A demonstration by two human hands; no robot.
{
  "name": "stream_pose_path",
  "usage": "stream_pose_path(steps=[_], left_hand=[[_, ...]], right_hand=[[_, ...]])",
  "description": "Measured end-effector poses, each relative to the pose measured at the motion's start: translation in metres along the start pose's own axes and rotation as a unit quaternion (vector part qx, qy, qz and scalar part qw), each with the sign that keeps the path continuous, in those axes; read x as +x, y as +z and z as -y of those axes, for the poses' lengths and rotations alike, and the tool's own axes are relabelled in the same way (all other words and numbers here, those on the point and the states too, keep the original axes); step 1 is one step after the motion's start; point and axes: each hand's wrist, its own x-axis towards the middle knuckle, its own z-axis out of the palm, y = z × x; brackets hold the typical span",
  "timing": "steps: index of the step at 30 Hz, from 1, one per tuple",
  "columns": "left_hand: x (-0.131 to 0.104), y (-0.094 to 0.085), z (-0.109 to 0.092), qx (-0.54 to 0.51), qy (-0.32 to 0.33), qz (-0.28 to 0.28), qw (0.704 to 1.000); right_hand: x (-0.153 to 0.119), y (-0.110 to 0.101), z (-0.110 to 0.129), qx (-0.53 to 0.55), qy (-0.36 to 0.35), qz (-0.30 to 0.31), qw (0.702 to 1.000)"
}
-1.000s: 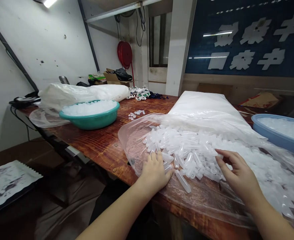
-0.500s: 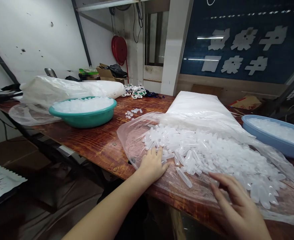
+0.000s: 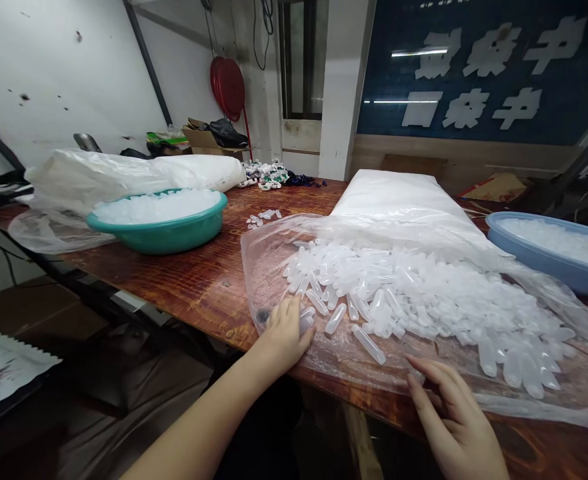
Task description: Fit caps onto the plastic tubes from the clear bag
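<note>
My right hand (image 3: 457, 419): fingers pinched on one piece (image 3: 416, 377); I'd grip lightly. Left hand (image 3: 283, 337): fingers half-curled at loose pieces (image 3: 307, 320), hold unclear; sweep low.

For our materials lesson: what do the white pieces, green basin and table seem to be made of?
White pieces: probably plastic, smooth and glossy; translucent, with bright highlights.
Green basin: likely plastic, softly shiny; evenly coloured wall and rim.
Table: apparently wood, perhaps varnished; streaky reddish-brown grain, slight sheen.
</note>
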Motion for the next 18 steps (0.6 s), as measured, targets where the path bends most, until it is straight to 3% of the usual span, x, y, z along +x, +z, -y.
stream_pose_path(steps=[3,10,15,18], left_hand=[[0.001,-0.003,0.002,-0.006,-0.029,0.016,0.999],[0.012,-0.015,-0.006,0.01,-0.047,0.045,0.998],[0.008,-0.022,-0.004,0.008,-0.007,0.049,0.999],[-0.012,-0.018,-0.005,-0.048,0.073,0.012,0.996]], right_hand=[[-0.001,0.002,0.005,0.029,0.055,-0.003,0.998],[-0.001,0.0,0.011,0.05,0.083,0.007,0.995],[-0.005,0.0,0.004,0.059,0.104,0.005,0.993],[-0.008,0.0,0.005,0.111,0.117,0.006,0.987]])
